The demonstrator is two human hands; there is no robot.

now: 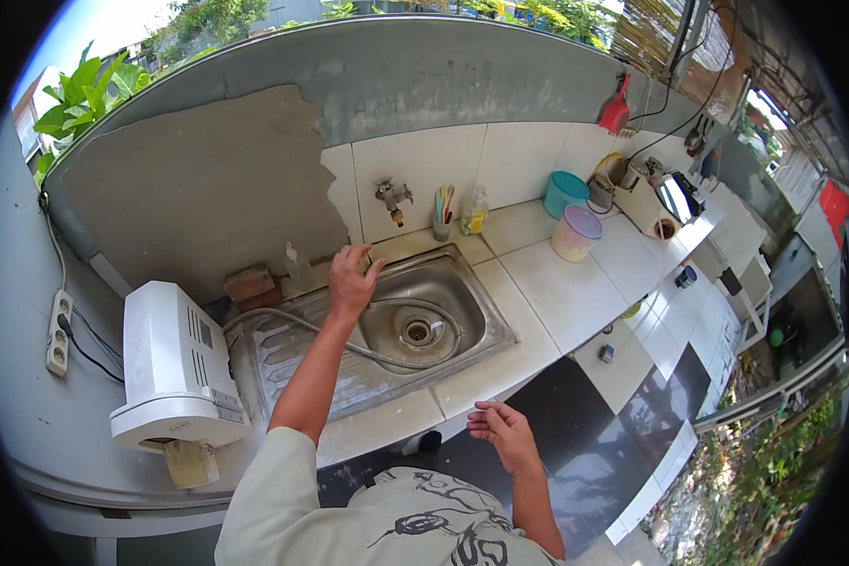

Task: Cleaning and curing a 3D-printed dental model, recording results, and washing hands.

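My left hand (pixel 351 283) reaches over the back left edge of the steel sink (pixel 489 311), thumb spread from its bent fingers. Just behind it, a small greenish-grey thing (pixel 365 263) sits by the rim, too small to name; no hold on it shows. A grey hose (pixel 387 359) loops through the basin around the drain (pixel 416 330) and runs left across the ridged drainboard (pixel 278 363). My right hand (pixel 505 436) hangs before the counter, fingers loosely curved and thumb apart, with nothing in it. On the wall above the sink is a metal tap (pixel 393 200).
Left stands a white boxy appliance (pixel 174 354) beside a power strip (pixel 58 332). Behind the drainboard are a brick (pixel 252 286) and a clear bottle (pixel 297 267). Right of the tap are a cup of utensils (pixel 442 224), a soap bottle (pixel 474 213), a teal tub (pixel 566 195) and a pink-lidded container (pixel 575 236).
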